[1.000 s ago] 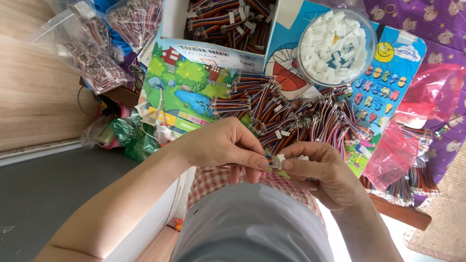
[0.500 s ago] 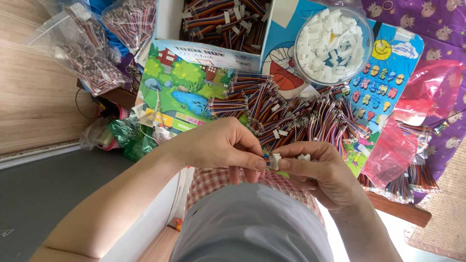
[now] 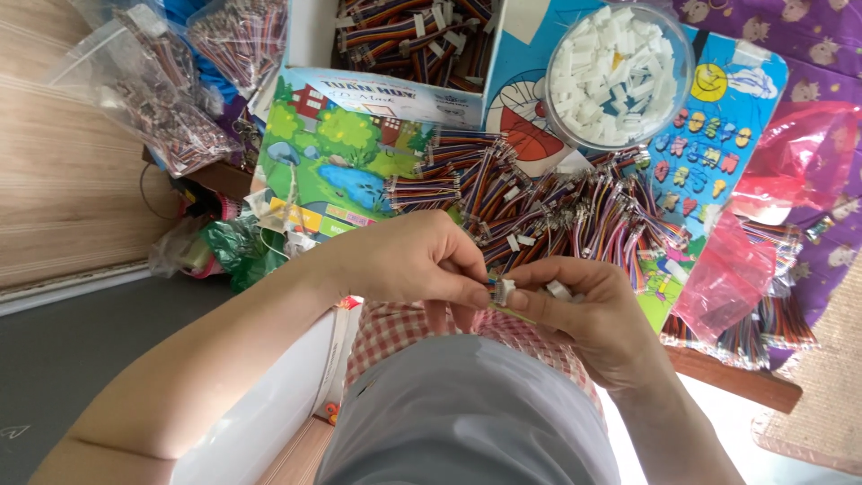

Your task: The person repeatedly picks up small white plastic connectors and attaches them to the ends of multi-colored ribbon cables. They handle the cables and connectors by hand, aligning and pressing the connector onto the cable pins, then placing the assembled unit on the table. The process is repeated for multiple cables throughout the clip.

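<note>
My left hand (image 3: pixel 422 265) and my right hand (image 3: pixel 588 310) meet just above my lap, fingertips together. Between them sits a small white plastic connector (image 3: pixel 505 289) with thin coloured wires running out of it. My left thumb and forefinger pinch the wire end, while my right fingers hold the connector and a second white piece (image 3: pixel 558 290). Just beyond my hands lies a heap of bundled multicoloured wire harnesses (image 3: pixel 557 211) on the low table.
A clear round tub of white connectors (image 3: pixel 620 72) stands at the back. An open box of wire bundles (image 3: pixel 404 36) sits to its left, over a colourful picture mat (image 3: pixel 341 162). Clear bags of parts (image 3: pixel 162 99) lie far left, red plastic bags (image 3: pixel 754 233) right.
My hands have stayed together at the connector with only slight finger shifts. The view has drifted a little.
</note>
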